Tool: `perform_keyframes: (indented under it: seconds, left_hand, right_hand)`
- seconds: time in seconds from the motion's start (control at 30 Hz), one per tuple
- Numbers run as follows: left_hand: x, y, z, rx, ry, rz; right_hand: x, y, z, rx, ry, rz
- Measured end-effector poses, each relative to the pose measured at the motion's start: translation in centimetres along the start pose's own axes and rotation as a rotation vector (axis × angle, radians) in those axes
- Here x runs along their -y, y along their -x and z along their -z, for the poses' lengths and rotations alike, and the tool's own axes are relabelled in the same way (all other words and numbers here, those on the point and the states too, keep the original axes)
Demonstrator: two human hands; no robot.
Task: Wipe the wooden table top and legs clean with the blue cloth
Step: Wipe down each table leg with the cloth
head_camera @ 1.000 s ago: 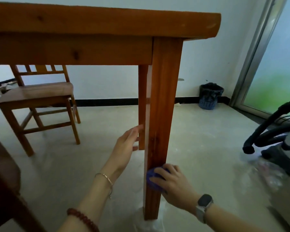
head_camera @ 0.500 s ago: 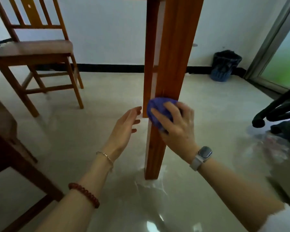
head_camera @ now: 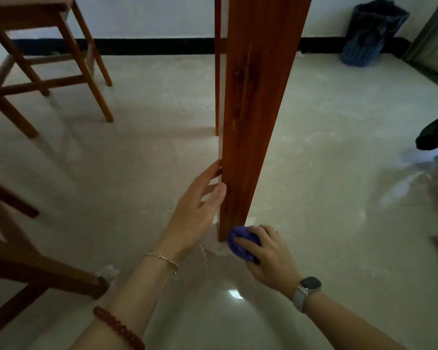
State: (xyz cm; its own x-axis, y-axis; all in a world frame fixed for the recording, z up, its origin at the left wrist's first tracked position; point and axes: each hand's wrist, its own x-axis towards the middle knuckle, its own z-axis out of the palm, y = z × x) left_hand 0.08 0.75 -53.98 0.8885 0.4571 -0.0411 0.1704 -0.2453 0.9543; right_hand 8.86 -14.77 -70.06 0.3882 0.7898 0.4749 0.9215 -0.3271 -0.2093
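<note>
The right hand (head_camera: 266,251) has its fingers curled over the bunched blue cloth (head_camera: 242,245), pressing it against the foot of the reddish-brown wooden table leg (head_camera: 256,109), at floor level. The left hand (head_camera: 197,210) lies open, fingers straight, touching the leg's left edge (apparently steadying it). The leg's long axis runs straight up from the cloth, so any further stroke likely goes upward, led by the right hand.
</note>
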Motion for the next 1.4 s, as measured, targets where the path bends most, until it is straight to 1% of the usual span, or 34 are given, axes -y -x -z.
perform_keyframes:
  seconds: [0.1,0.17,0.2,0.23,0.27,0.3,0.33,0.4,0.43,0.47,0.5,0.63,0.73,0.8,0.87,0.9,0.93,1.0,1.07,1.13,1.23,1.33,1.4]
  left_hand:
    - [0.1,0.1,-0.5,-0.039,0.059,0.013]
    - [-0.1,0.1,-0.7,-0.067,0.084,0.034]
    - [-0.3,0.2,-0.6,-0.076,0.106,0.042]
    - [-0.4,0.2,-0.6,-0.079,0.134,0.050]
    - [-0.6,0.3,-0.5,-0.075,0.162,0.055]
    - [-0.7,0.5,-0.5,-0.069,0.185,0.058]
    - [-0.9,0.6,-0.4,-0.061,0.201,0.059]
    - [-1.4,1.0,-0.3,-0.049,0.216,0.056]
    - [-1.7,1.1,-0.2,-0.044,0.222,0.051]
    - [-2.0,1.2,-0.1,-0.039,0.232,0.045]
    - [-2.4,1.2,0.2,-0.034,0.248,0.044]
    - [-3.5,1.0,1.5,-0.045,0.281,0.052]
    - [-2.8,1.0,2.8,-0.118,0.268,0.056]
    - [-1.9,0.9,3.6,-0.189,0.255,0.099]
    - [-0.9,0.8,4.4,-0.244,0.218,0.145]
    - [-0.3,0.7,4.8,-0.267,0.201,0.157]
    - [0.2,0.6,5.2,-0.297,0.184,0.162]
    - [1.8,0.5,5.9,-0.372,0.132,0.185]
    - [3.6,0.5,6.6,-0.416,0.045,0.227]
    - [5.6,0.7,7.2,-0.410,-0.038,0.263]
    - [8.3,1.4,8.1,-0.408,-0.134,0.310]
    - [10.0,2.4,9.0,-0.397,-0.225,0.356]
    - [10.6,2.9,9.3,-0.382,-0.285,0.344]
  right_hand:
    - [1.1,-4.0,5.5,-0.305,-0.151,-0.007]
    - [1.4,-7.2,8.2,-0.507,-0.159,-0.045]
    - [1.5,-8.4,8.9,-0.577,-0.144,-0.072]
    - [1.8,-9.1,9.0,-0.604,-0.113,-0.087]
    - [2.1,-9.0,8.7,-0.581,-0.061,-0.089]
    - [2.5,-8.4,8.1,-0.509,-0.001,-0.088]
    - [2.9,-7.4,7.2,-0.402,0.043,-0.089]
    - [3.4,-5.6,6.3,-0.205,0.081,-0.087]
    - [3.6,-5.3,6.7,-0.166,0.084,-0.085]
    - [3.8,-5.7,7.9,-0.179,0.077,-0.081]
    - [4.0,-6.7,9.6,-0.235,0.073,-0.070]
    - [6.0,-13.4,18.5,-0.571,0.138,0.084]
    - [8.2,-18.5,23.8,-0.761,0.265,0.229]
    - [9.4,-21.2,25.2,-0.803,0.418,0.303]
    - [10.2,-23.1,25.0,-0.742,0.629,0.372]
    - [10.4,-23.6,24.4,-0.677,0.729,0.402]
    - [10.6,-23.6,23.5,-0.573,0.820,0.412]
    - [10.9,-22.5,20.5,-0.249,0.952,0.378]
    - [11.2,-20.2,16.9,0.062,1.007,0.338]
    - [11.3,-18.1,13.0,0.275,1.044,0.337]
    - [10.7,-15.4,6.4,0.574,1.027,0.330]
    - [10.3,-12.6,0.7,0.764,0.942,0.300]
    - [10.0,-10.8,-1.5,0.810,0.819,0.284]
